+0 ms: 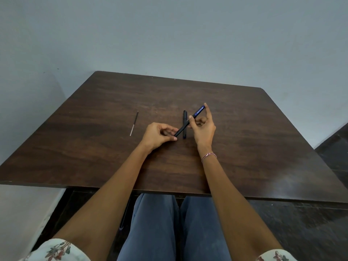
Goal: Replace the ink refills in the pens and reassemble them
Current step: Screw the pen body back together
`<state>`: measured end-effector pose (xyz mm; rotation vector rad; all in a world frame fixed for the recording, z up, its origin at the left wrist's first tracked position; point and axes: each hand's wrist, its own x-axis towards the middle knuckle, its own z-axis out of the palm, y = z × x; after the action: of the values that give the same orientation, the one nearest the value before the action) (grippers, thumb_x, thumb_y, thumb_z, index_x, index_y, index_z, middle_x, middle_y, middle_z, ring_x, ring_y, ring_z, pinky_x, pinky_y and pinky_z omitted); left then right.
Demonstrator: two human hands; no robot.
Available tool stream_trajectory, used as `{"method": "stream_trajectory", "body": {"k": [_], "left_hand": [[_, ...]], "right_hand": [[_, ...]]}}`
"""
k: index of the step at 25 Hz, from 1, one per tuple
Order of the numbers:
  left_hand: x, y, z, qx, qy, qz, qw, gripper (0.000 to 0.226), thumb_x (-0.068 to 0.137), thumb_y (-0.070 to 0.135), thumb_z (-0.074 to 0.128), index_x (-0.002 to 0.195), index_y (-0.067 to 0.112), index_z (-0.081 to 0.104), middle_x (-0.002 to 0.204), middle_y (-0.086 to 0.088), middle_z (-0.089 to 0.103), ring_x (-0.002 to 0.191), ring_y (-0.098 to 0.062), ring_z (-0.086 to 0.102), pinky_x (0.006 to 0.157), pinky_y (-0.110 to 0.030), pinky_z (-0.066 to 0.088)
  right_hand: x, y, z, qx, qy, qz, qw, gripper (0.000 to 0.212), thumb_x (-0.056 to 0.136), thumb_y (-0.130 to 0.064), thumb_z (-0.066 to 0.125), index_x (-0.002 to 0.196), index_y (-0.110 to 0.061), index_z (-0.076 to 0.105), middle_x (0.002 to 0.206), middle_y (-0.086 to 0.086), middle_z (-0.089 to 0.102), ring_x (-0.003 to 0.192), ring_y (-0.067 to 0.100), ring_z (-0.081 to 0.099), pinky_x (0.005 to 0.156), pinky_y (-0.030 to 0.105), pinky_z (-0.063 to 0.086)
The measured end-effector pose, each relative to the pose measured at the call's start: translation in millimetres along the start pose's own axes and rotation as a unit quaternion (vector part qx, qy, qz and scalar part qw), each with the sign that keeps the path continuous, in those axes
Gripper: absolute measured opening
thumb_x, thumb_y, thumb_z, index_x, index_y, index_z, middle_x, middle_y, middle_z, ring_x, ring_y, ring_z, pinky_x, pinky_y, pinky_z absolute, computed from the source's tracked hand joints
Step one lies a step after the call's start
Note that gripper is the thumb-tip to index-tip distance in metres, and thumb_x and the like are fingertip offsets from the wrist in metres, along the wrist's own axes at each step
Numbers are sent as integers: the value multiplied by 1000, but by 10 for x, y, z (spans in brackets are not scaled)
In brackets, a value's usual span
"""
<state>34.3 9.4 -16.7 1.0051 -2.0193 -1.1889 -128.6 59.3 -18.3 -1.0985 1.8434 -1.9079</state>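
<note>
Head camera showed left hand [160, 134] and right hand [203, 129] pinching a blue pen [198, 112], the task seemingly unfinished: another pen [185, 115] lay between them, a loose refill [134, 123] left of both.

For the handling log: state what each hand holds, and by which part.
One pen, held by both: left hand pinches its black near end; right hand grips near the middle, forefinger on the blue far end.

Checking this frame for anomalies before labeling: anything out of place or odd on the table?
Nothing damaged or spilled. One thin refill lies alone on the table, left of the hands and apart from both pens. The left hand and right hand hold a blue pen slanted across a second pen lying flat.
</note>
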Motion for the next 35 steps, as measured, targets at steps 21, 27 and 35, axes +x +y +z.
{"method": "stream_trajectory", "body": {"k": [21,27,35], "left_hand": [[21,757,1154,25,26,74,997,34,67,18,85,98,10,73,82,-1,73,65,6,59,65,-2,46],[129,1000,1728,20,22,37,999,37,69,17,83,103,8,71,87,-5,74,69,-2,62,67,-5,47],[238,1087,2135,13,-7,-17,1000,31,70,12,82,98,7,71,87,-8,72,76,-12,65,81,-27,55]], "right_hand": [[771,65,-1147,-12,-113,71,991,49,84,-8,71,130,-5,54,72,11,65,58,2,66,56,15,53],[1092,163,-1569,-112,-165,93,975,40,86,-20,71,123,-7,62,84,10,70,71,15,65,63,19,54],[1289,415,-1776,-236,-187,130,945,50,96,-54,41,112,-14,68,78,-11,57,81,11,51,76,25,41]]}}
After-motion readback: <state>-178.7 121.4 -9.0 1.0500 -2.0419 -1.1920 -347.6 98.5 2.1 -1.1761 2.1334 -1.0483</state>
